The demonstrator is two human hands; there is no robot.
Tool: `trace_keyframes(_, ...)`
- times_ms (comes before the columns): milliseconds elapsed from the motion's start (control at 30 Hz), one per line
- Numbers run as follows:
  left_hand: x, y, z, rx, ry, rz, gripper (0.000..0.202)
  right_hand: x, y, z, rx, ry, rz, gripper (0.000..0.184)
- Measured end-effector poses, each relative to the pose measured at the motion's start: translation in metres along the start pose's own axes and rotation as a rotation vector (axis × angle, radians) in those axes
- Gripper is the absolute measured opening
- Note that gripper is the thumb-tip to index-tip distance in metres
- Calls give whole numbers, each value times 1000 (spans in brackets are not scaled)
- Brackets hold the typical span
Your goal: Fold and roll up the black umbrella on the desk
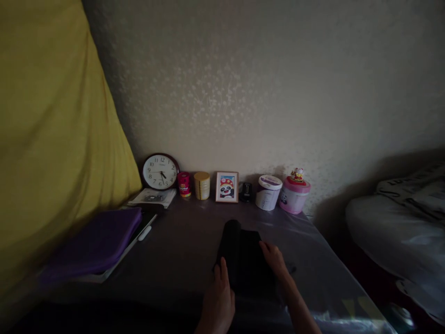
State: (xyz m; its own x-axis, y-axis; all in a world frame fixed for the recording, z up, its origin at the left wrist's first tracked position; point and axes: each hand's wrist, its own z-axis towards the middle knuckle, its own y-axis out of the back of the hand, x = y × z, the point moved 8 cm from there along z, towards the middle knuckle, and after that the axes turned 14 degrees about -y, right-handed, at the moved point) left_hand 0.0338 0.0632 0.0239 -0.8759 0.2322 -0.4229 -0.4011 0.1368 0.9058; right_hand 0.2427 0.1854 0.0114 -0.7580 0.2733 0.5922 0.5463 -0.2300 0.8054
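A black mat [255,260], cloth-like in the dim light, lies on the table in front of me. Its left side is rolled into a thick tube, and a flat part extends to the right. My left hand [219,297] rests against the near left side of the roll with its fingers stretched out. At the flat part's right edge, my right hand [274,260] has thumb and fingers closed on the mat. Shadow hides the mat's near edge.
Along the wall stand a clock [160,171], a pink can [184,184], a yellow tin [202,185], a panda picture frame [227,187], a small black object [246,192] and two tubs [268,197]. A purple case [100,241] lies left on the table [174,260], beside a yellow curtain [59,116].
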Motion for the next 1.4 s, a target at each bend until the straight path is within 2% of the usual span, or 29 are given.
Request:
trace_keyframes(400,-1,0,1,24,3,12,68,25,12,9,-11,63,19,31)
trace_keyframes(567,0,0,1,40,19,21,68,44,19,8,-13,82,50,28)
trace_keyframes(700,-1,0,2,50,20,16,70,65,19,5,42,67,153,27)
trace_keyframes(833,-1,1,2,75,39,14,72,93,8,1,72,79,185,29)
trace_keyframes(1067,2,-4,7,55,90,19,72,135,-32,-8,117,88,99,24)
trace_keyframes(1233,4,-6,9,71,70,91,65,147,-52,-17,127,109,-43,21)
trace_keyframes(1400,4,-5,6,93,50,51,62,151,-59,-26,134,144,-192,24)
